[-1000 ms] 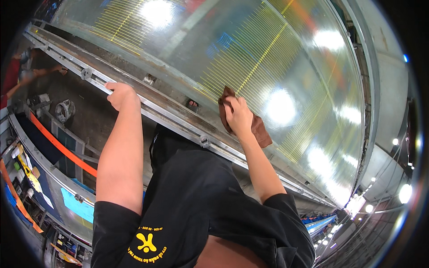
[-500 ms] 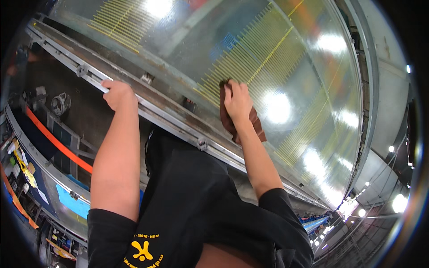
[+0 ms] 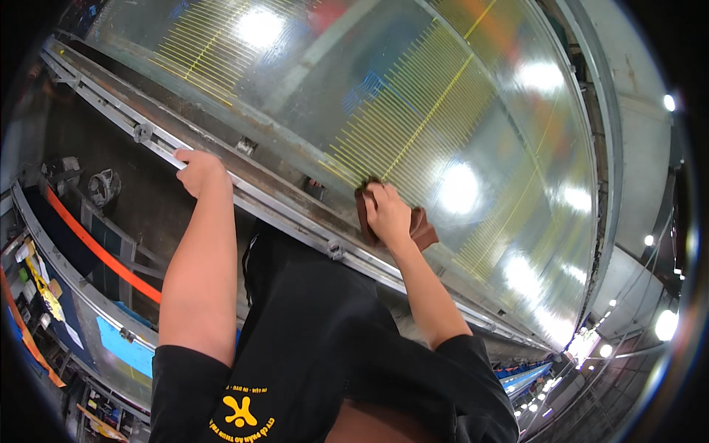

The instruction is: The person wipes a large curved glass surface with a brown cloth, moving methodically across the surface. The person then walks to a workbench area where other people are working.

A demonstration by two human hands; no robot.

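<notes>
Holding cloth (image 3: 423,230), hands (image 3: 389,214) well apart

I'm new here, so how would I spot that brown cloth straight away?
Start with the big glossy tabletop marked with yellow lines, filling the upper part of the view. Near its closest edge, right of centre, the person's right hand holds the brown cloth. Its soft, crumpled folds set it apart from the shiny surface and the straight metal rail.

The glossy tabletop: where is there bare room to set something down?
Bare tabletop shows between the left yellow line grid and the right yellow line grid, left of the blue marks. It is crowded where the right hand holds the brown cloth.
</notes>
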